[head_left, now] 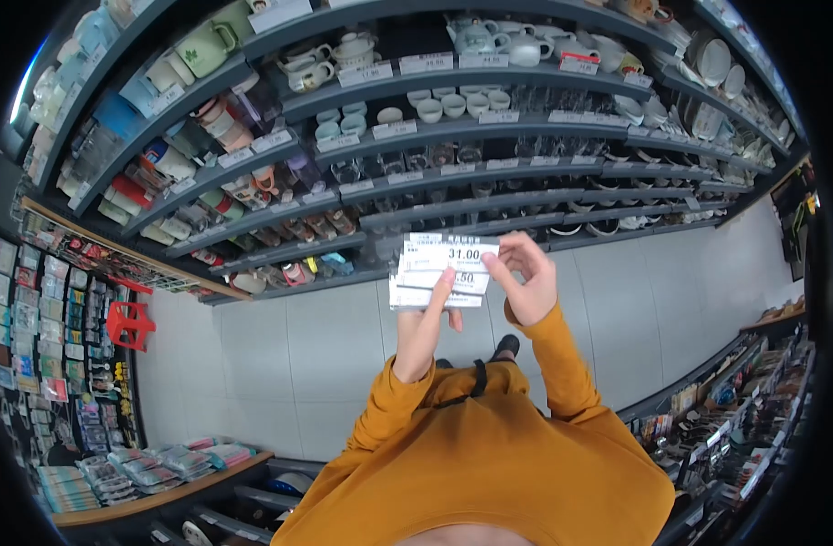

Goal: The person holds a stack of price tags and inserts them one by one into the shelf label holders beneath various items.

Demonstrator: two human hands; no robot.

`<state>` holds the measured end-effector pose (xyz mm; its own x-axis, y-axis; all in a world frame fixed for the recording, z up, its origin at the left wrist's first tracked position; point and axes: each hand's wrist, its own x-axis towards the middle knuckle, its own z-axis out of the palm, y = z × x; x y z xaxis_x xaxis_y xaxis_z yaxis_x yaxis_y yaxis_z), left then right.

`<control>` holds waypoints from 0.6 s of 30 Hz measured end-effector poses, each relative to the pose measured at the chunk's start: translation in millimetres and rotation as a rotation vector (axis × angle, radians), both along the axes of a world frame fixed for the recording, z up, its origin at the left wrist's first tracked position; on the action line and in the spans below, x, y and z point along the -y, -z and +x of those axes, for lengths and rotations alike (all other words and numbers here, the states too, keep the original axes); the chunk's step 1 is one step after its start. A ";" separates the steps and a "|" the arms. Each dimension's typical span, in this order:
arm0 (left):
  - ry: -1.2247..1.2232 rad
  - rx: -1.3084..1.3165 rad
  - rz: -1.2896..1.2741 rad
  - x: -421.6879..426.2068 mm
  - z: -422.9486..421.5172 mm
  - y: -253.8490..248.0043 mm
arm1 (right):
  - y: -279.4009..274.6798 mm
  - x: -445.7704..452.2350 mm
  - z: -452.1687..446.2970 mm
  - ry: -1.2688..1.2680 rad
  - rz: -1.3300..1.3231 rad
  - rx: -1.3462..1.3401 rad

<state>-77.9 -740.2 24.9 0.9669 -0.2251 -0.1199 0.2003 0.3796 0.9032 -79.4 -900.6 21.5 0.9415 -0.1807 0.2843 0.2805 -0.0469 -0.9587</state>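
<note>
A person in a mustard-colored top (503, 469) holds a fan of printed price labels (426, 259) — the uppermost reading 31.00 — in a store aisle. The left hand (419, 341) is clamped on the labels from below, its thumb pressed across their faces, while the right hand (533, 287) pinches the top label at its right edge. Beyond the labels, dark shelving (448, 124) carries teapots (478, 38), pale cups (453, 106) and rows of drinking glasses (416, 159). Well left of the labels stands a red plastic stool (131, 326); plastic-wrapped packets (171, 469) lie below it on that side. Beneath the labels stretches a gray tiled floor (253, 346) — one dark shoe (507, 344) showing there.
</note>
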 end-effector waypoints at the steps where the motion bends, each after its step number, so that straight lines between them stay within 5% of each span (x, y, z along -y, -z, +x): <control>1: 0.004 0.005 0.001 1.0 -0.4 0.9 | 3.9 2.3 1.1 0.006 0.007 0.011; 9: 0.052 -0.133 -0.103 0.8 -10.1 13.4 | 5.6 16.6 9.9 0.008 0.063 -0.050; 18: 0.215 -0.349 -0.365 -15.7 -8.8 29.5 | -31.9 34.8 76.7 -0.152 -0.268 0.151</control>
